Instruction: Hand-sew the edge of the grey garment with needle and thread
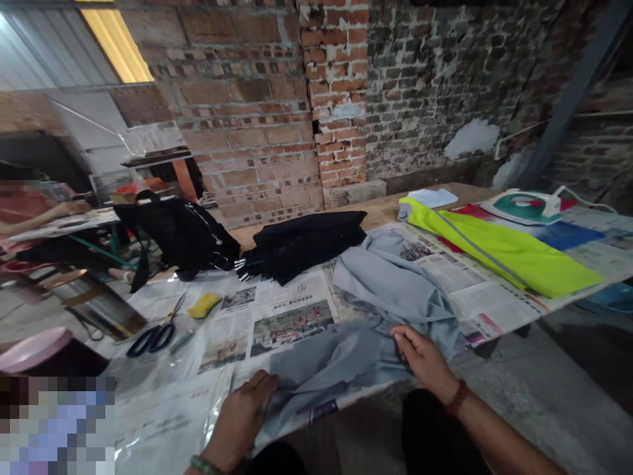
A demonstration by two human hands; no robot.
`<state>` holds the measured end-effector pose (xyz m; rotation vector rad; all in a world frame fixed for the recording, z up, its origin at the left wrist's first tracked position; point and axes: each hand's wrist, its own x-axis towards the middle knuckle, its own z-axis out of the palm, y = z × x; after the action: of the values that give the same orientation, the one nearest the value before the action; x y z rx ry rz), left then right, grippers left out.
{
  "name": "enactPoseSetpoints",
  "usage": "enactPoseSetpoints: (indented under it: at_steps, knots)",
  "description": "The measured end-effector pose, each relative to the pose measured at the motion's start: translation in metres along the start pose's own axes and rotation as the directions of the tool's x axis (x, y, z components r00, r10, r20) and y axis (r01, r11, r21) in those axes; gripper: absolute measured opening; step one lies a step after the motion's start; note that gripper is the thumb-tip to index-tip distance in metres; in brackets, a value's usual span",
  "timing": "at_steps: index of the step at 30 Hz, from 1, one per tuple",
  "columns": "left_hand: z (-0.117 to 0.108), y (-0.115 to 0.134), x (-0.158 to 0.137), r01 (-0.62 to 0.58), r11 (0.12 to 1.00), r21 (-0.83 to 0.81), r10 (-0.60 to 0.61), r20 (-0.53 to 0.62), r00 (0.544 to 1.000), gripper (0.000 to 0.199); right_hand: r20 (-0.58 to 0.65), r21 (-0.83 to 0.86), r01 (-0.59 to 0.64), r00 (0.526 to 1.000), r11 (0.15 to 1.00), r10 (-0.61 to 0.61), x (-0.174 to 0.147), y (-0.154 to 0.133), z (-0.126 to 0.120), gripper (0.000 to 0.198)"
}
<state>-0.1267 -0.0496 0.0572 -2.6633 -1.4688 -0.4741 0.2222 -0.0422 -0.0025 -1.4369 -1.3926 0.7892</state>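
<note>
L hand [250, 396] was curled nearly closed on the grey cloth's [341, 353] L end; R hand [422, 356] pinched its near edge. Cloth ran L–R btwn them on tabletop [472, 192], bunched bulk just beyond R hand, i.e. nearer R.

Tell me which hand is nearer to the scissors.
Left. The left hand, on the gray cloth, is below and right of the scissors in the picture; the right hand, on the same cloth, is farther right.
</note>
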Motion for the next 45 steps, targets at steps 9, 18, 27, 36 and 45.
enactPoseSetpoints:
  at_steps: [9, 18, 27, 36, 45]
  knots:
    - [-0.005, 0.096, 0.035, -0.061, 0.997, 0.043, 0.071, -0.283, 0.956, 0.035, 0.004, 0.186, -0.112, 0.994, 0.976, 0.113, 0.008, 0.001, -0.004, 0.038]
    - [0.047, 0.169, 0.046, -0.047, 0.994, 0.1, 0.06, -0.131, 0.99, 0.063, 0.08, 0.356, -0.158, 0.987, 0.921, 0.139, 0.013, 0.006, -0.006, 0.041]
    - [0.048, 0.123, 0.088, 0.094, 0.935, -0.343, -0.1, 0.0, 0.995, 0.029, -0.004, 0.566, -0.125, 0.988, 0.815, 0.154, 0.017, -0.017, -0.019, 0.042]
    - [0.05, 0.111, 0.101, 0.281, 0.673, -0.684, -0.333, 0.059, 0.941, 0.017, 0.326, 0.254, -0.17, 0.942, 0.952, 0.082, -0.025, -0.044, 0.021, 0.024]
    - [0.066, 0.112, 0.082, 0.227, 0.538, -0.812, -0.428, -0.032, 0.903, 0.02, 0.264, 0.133, -0.085, 0.963, 0.987, 0.047, -0.033, -0.037, 0.042, 0.028]
